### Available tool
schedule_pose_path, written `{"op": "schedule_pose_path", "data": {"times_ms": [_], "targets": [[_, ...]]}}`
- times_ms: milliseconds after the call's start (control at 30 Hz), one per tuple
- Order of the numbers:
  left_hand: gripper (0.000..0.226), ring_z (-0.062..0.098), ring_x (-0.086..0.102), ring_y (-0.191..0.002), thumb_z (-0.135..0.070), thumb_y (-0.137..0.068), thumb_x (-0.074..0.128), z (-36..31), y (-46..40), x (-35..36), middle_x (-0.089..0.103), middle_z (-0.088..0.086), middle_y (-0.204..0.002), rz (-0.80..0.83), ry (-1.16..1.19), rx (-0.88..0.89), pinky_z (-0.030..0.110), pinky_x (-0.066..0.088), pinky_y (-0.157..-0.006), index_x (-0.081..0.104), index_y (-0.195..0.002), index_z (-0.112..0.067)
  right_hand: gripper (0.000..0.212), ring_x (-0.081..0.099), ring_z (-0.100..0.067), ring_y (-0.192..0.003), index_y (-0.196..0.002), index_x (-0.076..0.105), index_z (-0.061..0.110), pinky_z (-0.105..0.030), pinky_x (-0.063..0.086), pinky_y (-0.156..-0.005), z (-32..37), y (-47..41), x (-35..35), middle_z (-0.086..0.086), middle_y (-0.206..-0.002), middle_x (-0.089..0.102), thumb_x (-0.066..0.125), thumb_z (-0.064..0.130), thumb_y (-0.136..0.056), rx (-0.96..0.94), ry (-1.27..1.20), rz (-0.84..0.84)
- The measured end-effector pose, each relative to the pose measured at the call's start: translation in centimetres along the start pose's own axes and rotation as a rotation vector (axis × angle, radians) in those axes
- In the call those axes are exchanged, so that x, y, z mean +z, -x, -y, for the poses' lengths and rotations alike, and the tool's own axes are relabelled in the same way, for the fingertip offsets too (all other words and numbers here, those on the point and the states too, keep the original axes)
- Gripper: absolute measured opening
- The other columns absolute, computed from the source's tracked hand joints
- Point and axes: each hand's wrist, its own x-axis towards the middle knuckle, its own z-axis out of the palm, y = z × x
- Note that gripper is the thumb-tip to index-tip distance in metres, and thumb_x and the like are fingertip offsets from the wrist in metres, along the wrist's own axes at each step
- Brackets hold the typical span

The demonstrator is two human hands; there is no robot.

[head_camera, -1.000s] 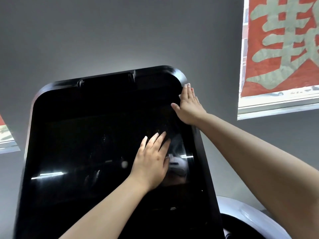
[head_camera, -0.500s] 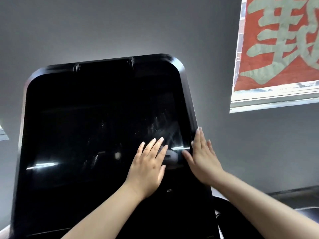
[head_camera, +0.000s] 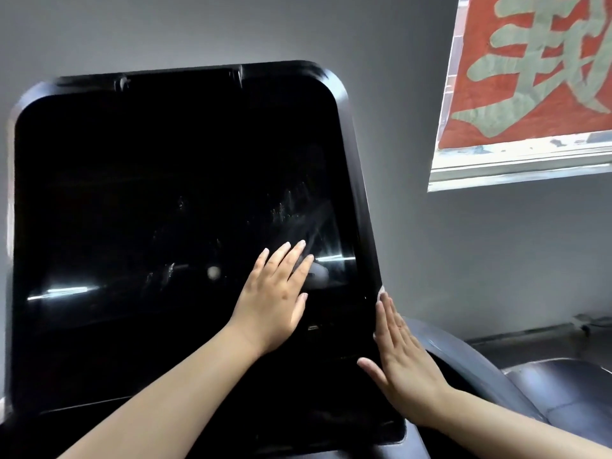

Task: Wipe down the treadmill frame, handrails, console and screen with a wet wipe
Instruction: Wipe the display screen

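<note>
Screen [head_camera: 172, 210] shows damp streaks at right; remainder appears unwiped. Left hand [head_camera: 275, 299] flat on glass, right hand [head_camera: 402, 362] flat along bezel [head_camera: 359, 200], neither gripping. No wipe visible.

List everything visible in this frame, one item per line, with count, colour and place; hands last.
Screen: one, glossy black with faint streaks, centre-left.
Screen frame: one, black, around the screen.
Treadmill housing: one, grey, lower right behind the frame.
Banner: one, red with pale green characters, upper right in a window.
Wall: grey, behind everything.
Left hand: flat on the screen's lower right.
Right hand: flat along the frame's right edge.
</note>
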Motion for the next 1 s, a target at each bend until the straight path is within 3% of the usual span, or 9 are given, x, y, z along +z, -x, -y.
{"op": "schedule_pose_path", "data": {"times_ms": [100,200,300,433,567,667,733,867,1000], "targets": [[0.057,0.026,0.035,-0.127,-0.035,-0.082,0.037,0.0,-0.1,0.0,0.050,0.015,-0.137,-0.014,-0.001,0.004,0.044,0.022,-0.106,0.055,-0.127,-0.006,0.084,-0.026,-0.007,-0.140,-0.142,-0.032,0.014,-0.017,-0.010,-0.114,0.3,-4.5,-1.9,-0.005,-0.152,-0.031,0.002,0.071,-0.090,-0.009,-0.051,-0.157],[0.058,0.026,0.035,-0.127,-0.036,-0.082,0.036,0.0,-0.2,-0.1,0.051,0.015,-0.137,0.003,-0.015,-0.003,0.044,0.021,-0.107,0.057,-0.127,-0.006,0.081,-0.036,0.001,-0.131,-0.132,-0.036,0.019,-0.017,-0.013,-0.113,0.7,-9.5,-4.5,0.007,-0.142,-0.038,0.020,0.062,-0.093,0.053,-0.134,-0.147],[0.058,0.026,0.036,-0.126,-0.036,-0.081,0.036,0.1,-0.2,-0.2,0.051,0.014,-0.137,0.003,-0.032,0.000,0.045,0.022,-0.107,0.058,-0.126,-0.007,0.082,-0.030,-0.003,-0.137,-0.140,-0.027,0.011,-0.018,-0.011,-0.114,1.1,-9.5,-4.6,0.001,-0.150,-0.028,0.018,0.062,-0.093,0.029,-0.057,-0.171],[0.058,0.027,0.046,-0.125,-0.037,-0.081,0.035,0.3,0.0,-0.3,0.051,0.012,-0.138,0.014,-0.061,0.022,0.050,0.035,-0.106,0.057,-0.127,-0.009,0.076,0.006,-0.030,-0.145,-0.148,0.006,0.000,-0.035,0.008,-0.117,1.1,-2.6,-1.4,-0.022,-0.154,0.015,0.013,0.057,-0.098,-0.219,0.245,-0.126],[0.059,0.025,0.038,-0.128,-0.037,-0.082,0.035,0.9,0.4,-0.2,0.049,0.012,-0.139,0.001,-0.053,0.058,0.049,0.026,-0.107,0.055,-0.130,-0.008,0.072,0.026,-0.029,-0.141,-0.145,0.027,0.000,-0.046,0.018,-0.113,1.1,-0.5,-0.9,-0.017,-0.148,0.036,0.016,0.054,-0.099,-0.380,0.452,-0.153],[0.060,0.024,0.034,-0.129,-0.038,-0.082,0.035,1.3,0.6,-0.2,0.050,0.012,-0.139,0.010,-0.063,0.063,0.047,0.022,-0.106,0.055,-0.129,-0.007,0.067,0.037,-0.028,-0.137,-0.140,0.041,0.003,-0.049,0.022,-0.110,1.4,-5.5,-3.3,-0.015,-0.147,0.038,0.019,0.051,-0.100,-0.321,0.490,-0.227],[0.058,0.024,0.036,-0.129,-0.039,-0.082,0.040,1.5,0.7,-0.4,0.050,0.012,-0.139,0.006,-0.081,0.057,0.047,0.023,-0.107,0.056,-0.129,-0.008,0.066,0.039,-0.026,-0.136,-0.140,0.042,0.001,-0.048,0.017,-0.112,2.0,-9.8,-5.0,-0.015,-0.147,0.040,0.018,0.049,-0.100,-0.226,0.513,-0.267],[0.063,0.027,0.049,-0.126,-0.036,-0.074,0.071,1.9,0.6,-1.0,0.052,0.011,-0.138,0.005,-0.124,0.045,0.049,0.035,-0.106,0.057,-0.128,-0.008,0.073,0.025,-0.023,-0.141,-0.144,0.020,-0.001,-0.043,-0.002,-0.115,4.1,-14.2,-6.3,-0.015,-0.152,0.025,0.010,0.054,-0.096,-0.035,0.454,-0.278],[0.059,0.027,0.048,-0.126,-0.040,-0.083,0.040,3.2,0.5,-1.8,0.049,0.012,-0.139,0.070,-0.084,-0.027,0.049,0.035,-0.105,0.055,-0.129,-0.006,0.073,0.026,-0.029,-0.140,-0.143,0.024,-0.004,-0.043,0.016,-0.113,5.6,-9.2,-2.9,-0.021,-0.150,0.028,0.006,0.052,-0.099,-0.167,0.422,-0.238]]}}
